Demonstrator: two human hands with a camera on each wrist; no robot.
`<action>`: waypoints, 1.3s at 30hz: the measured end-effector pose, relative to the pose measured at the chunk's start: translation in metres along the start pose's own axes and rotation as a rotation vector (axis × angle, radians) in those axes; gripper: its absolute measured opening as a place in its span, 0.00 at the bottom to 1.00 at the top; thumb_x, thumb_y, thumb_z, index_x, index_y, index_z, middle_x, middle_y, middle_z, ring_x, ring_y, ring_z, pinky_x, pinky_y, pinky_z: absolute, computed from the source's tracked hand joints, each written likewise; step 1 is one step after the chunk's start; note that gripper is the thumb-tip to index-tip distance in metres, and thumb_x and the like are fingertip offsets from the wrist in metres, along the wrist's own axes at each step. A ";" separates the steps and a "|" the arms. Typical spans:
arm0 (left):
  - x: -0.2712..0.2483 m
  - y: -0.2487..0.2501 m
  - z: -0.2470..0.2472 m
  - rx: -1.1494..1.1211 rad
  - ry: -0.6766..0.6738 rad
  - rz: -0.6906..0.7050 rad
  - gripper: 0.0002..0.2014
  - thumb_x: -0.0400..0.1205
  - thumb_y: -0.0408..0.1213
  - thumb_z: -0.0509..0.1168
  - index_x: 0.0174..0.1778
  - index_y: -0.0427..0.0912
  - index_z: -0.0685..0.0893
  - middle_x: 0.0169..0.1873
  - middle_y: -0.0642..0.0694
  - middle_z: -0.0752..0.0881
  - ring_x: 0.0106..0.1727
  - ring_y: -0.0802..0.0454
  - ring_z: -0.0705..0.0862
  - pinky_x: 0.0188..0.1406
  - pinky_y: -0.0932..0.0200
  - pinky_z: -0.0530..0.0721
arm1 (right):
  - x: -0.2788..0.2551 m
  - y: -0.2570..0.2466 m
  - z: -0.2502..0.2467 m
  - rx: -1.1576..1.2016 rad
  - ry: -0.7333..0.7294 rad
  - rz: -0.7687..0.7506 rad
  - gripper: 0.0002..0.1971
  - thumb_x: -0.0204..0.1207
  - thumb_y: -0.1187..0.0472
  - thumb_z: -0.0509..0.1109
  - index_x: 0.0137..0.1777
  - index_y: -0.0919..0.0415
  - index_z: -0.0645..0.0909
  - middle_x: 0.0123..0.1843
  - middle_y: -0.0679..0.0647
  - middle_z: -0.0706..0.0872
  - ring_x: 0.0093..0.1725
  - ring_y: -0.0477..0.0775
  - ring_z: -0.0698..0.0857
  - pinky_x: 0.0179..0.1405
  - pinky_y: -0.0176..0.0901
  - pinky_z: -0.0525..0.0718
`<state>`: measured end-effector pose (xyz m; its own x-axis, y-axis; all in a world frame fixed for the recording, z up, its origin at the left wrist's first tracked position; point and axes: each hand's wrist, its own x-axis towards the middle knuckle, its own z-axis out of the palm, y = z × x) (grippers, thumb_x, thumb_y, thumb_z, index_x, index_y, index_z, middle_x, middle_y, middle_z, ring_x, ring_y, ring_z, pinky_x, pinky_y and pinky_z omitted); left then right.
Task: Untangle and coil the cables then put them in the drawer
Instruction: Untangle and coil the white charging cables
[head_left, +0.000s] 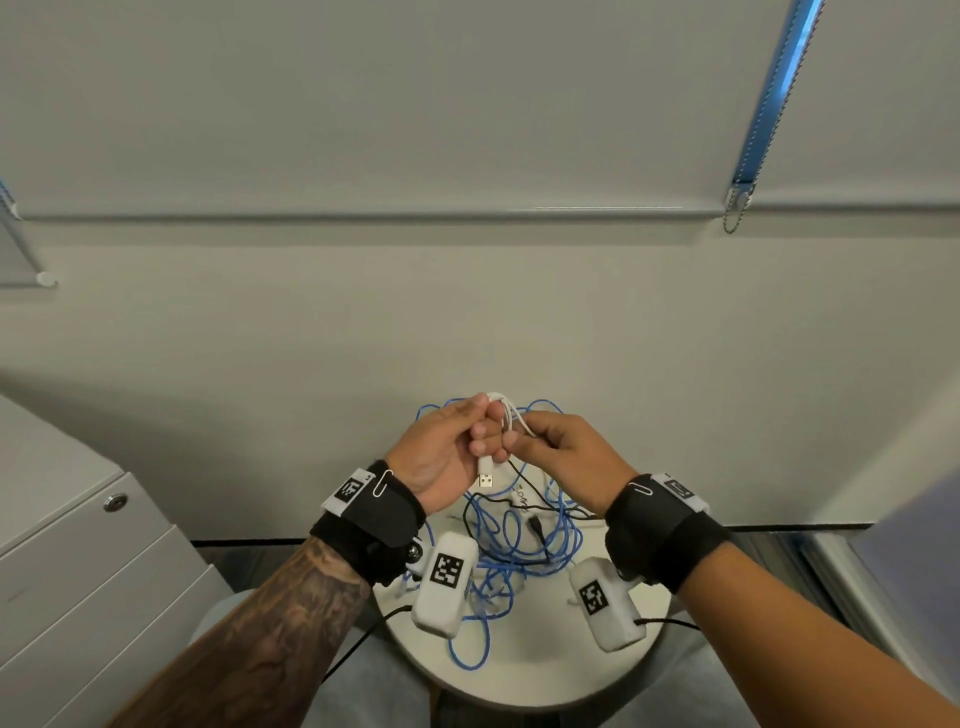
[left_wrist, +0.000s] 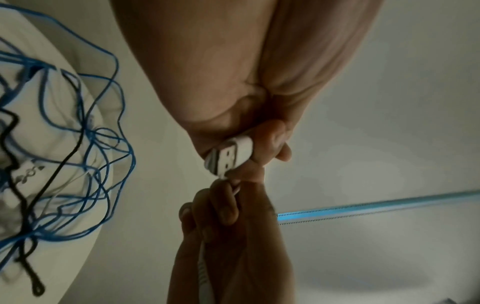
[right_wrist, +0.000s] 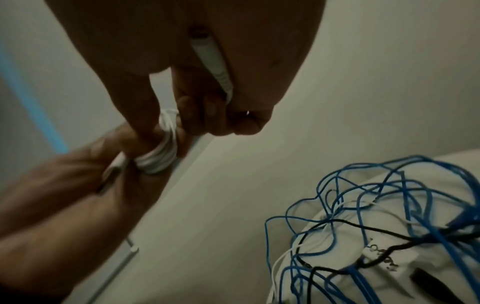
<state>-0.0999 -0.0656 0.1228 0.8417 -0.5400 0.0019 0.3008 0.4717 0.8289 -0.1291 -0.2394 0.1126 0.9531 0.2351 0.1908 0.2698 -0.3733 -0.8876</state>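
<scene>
We hold the thin white USB cable (head_left: 503, 415) above the round white tabletop (head_left: 524, 670), left hand (head_left: 447, 457) fingers wrapped round its coil, plug end down, right hand (head_left: 563, 457) just beside pinching the free end.

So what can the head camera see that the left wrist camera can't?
Only the head view shows the drawer cabinet and both wristbands. Only the left wrist view shows the white cable's USB plug close up, metal end facing out. Both show the left hand and right hand holding the white cable, above the blue cable tangle on the round table.
</scene>
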 end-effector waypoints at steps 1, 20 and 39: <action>0.000 -0.001 -0.002 -0.014 -0.004 -0.005 0.13 0.87 0.37 0.55 0.43 0.36 0.80 0.24 0.50 0.71 0.25 0.56 0.70 0.38 0.58 0.80 | 0.000 0.000 -0.001 -0.040 -0.001 0.008 0.20 0.78 0.44 0.69 0.46 0.63 0.85 0.34 0.62 0.77 0.38 0.50 0.74 0.44 0.47 0.73; 0.008 -0.008 -0.005 0.328 0.257 0.085 0.14 0.90 0.34 0.53 0.41 0.35 0.78 0.22 0.55 0.73 0.25 0.60 0.64 0.24 0.70 0.66 | 0.014 0.010 -0.018 -0.202 -0.026 0.212 0.10 0.83 0.62 0.70 0.46 0.46 0.89 0.35 0.51 0.87 0.34 0.48 0.84 0.36 0.33 0.83; 0.017 -0.019 -0.013 0.106 0.279 0.043 0.16 0.90 0.38 0.53 0.39 0.38 0.77 0.24 0.51 0.65 0.23 0.58 0.63 0.26 0.65 0.67 | 0.026 -0.001 0.015 0.576 0.425 0.284 0.07 0.82 0.69 0.69 0.55 0.68 0.88 0.46 0.64 0.90 0.42 0.55 0.88 0.39 0.38 0.90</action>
<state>-0.0857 -0.0744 0.0999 0.9476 -0.3022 -0.1033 0.2262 0.4067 0.8851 -0.1063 -0.2190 0.1121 0.9774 -0.2084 -0.0359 0.0035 0.1859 -0.9826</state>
